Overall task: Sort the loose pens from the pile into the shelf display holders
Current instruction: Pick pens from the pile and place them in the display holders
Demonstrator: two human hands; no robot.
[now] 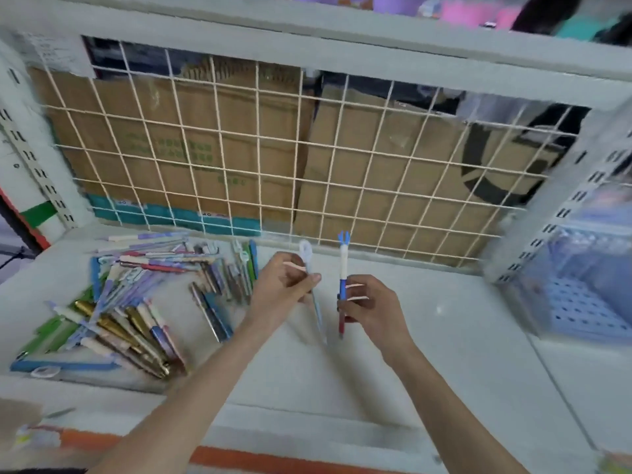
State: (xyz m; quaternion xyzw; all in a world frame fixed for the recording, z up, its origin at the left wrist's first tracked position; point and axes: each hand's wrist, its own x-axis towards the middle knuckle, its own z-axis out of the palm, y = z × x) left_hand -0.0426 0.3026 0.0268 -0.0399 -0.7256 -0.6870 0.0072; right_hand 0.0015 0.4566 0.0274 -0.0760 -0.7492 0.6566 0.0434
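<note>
Two pens are up off the shelf, one in each hand, so the step in hand looks like picking and comparing before placing. The left hand point(285, 285) has its fingers curled round a pale pen point(309, 268) with a looped white top, tilted slightly with its tip toward 5 o'clock. The right hand point(364, 307) pinches a blue-and-white pen point(343, 268) held nearly upright, its forked blue top at 12 o'clock. The two pens are near each other but apart.

The pile point(136, 302) of loose pens lies on the white shelf point(444, 336) at 9 o'clock from the hands — still large, so the sorting seems far from done. A clear holder with a blue perforated tray point(578, 302) stands at 3 o'clock, blurred. The next move probably calls for carrying both pens right to that holder and lowering them in tip first — which slot suits them cannot be told.
</note>
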